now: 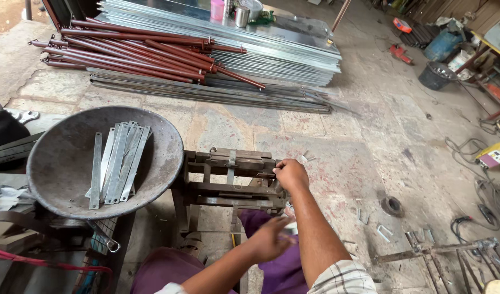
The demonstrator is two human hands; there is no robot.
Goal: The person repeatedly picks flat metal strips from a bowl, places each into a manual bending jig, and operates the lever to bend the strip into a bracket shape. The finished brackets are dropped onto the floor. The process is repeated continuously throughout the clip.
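Head view: right hand (291,175) clenching on the right end of a rusty bending jig (233,177); left hand (269,238) pinching a small, blurred metal clip (289,228), likely light, stiff, sharp-edged. Flat strips (118,163) lying in a metal pan (59,179).

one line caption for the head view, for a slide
Right hand on a rusty bench press, left hand below, beside a metal pan of flat strips.

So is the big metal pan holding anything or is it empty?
Not empty: the pan holds a loose bunch of flat grey metal strips lying inside.
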